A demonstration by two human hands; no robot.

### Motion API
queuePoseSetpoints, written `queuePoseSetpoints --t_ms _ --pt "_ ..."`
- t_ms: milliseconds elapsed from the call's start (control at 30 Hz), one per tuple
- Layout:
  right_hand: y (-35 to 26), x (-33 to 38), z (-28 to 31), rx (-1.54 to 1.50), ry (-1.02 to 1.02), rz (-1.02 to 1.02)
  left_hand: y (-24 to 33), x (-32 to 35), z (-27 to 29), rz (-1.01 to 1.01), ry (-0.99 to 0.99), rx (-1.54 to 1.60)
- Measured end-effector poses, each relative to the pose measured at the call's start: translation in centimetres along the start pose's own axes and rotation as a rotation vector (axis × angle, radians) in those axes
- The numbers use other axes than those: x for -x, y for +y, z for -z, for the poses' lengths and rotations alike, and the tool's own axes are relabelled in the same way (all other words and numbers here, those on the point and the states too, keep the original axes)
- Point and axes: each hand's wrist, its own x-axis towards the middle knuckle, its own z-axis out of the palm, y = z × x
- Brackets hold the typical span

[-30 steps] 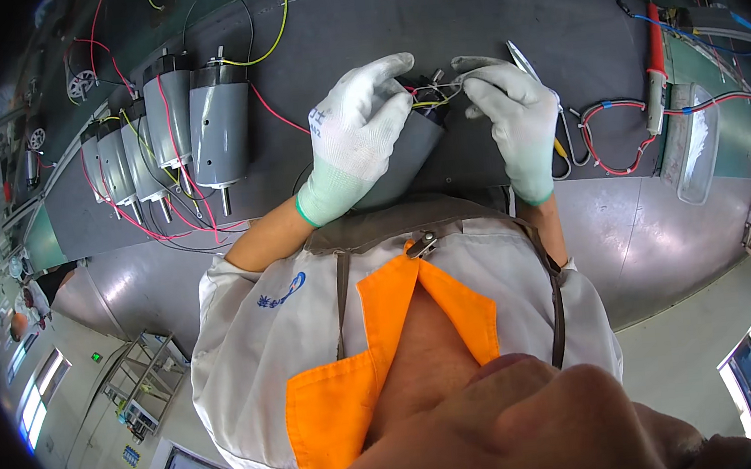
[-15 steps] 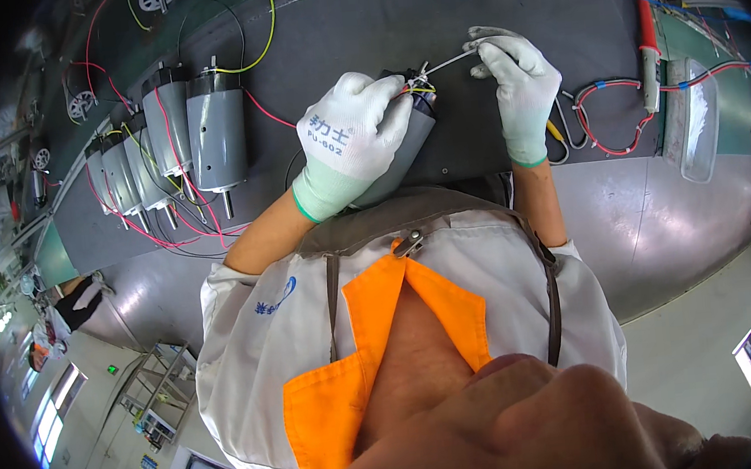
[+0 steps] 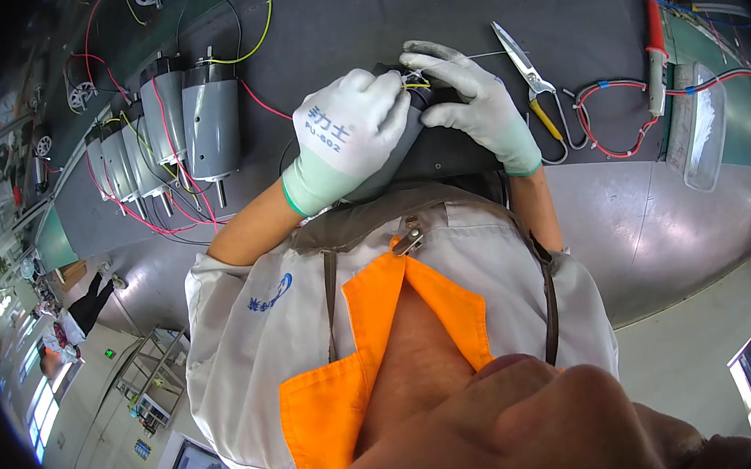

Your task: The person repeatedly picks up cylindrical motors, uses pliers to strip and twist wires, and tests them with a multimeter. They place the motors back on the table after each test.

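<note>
A grey cylindrical motor [image 3: 400,150] lies tilted before me on the dark bench, its wired end pointing away. My left hand [image 3: 350,122], in a white glove with a green cuff, pinches the wires [image 3: 416,84] at that end; its palm covers part of the motor. A thin white strip like a cable tie [image 3: 489,53] runs from the wires past my right fingers. My right hand [image 3: 471,101], gloved alike, arches over the motor's end, thumb and fingers apart. Right of it lie scissors [image 3: 521,61] with pale blades and a yellow grip.
Several grey motors [image 3: 210,128] with red, black and yellow wires stand at the left. Toward the right are a red-and-white handheld tool [image 3: 655,49], its looped red cable [image 3: 595,139] and a clear tray [image 3: 702,139]. Another person [image 3: 80,323] is far off at left.
My right hand has moved left, from pulling the strip's end to the motor's wired end, and its fingers have spread. The scissors' blades are now uncovered. My left hand keeps its pinch.
</note>
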Motion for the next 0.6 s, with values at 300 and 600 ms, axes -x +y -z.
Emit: queuePoseSetpoints --t_ms 300,600 --pt "0.1 -0.3 0.3 -0.088 -0.001 -0.074 0.7 -0.2 0.1 -0.058 -0.029 -0.094" --pt "-1.0 -0.1 0.3 -0.017 0.016 -0.037 0.6 -0.5 -0.1 -0.076 -0.107 -0.033"
